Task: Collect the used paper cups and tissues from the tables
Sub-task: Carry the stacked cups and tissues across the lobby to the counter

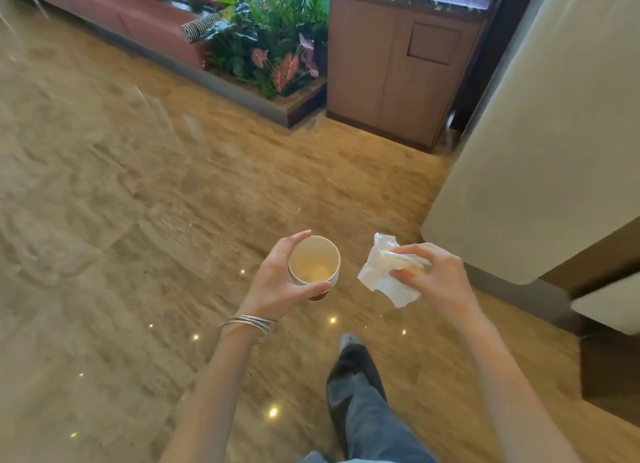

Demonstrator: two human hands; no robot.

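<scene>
Blurred floor [104,192]; tissue [379,277] partly inside right hand [438,277].

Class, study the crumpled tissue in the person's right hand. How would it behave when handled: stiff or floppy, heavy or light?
Probably floppy: the tissue hangs in creased folds below the right hand, holding no shape. Likely very light: a pinch by a few fingers carries it. It seems unlikely to roll, and looks thin, so it may tear.

Both forearms are bare, a stack of thin silver bangles [247,324] circles the wrist just behind the left hand [277,282], and below, nearer the right hand [433,275], loose blue jeans [367,414] end at a pale grey shoe [348,339].
</scene>
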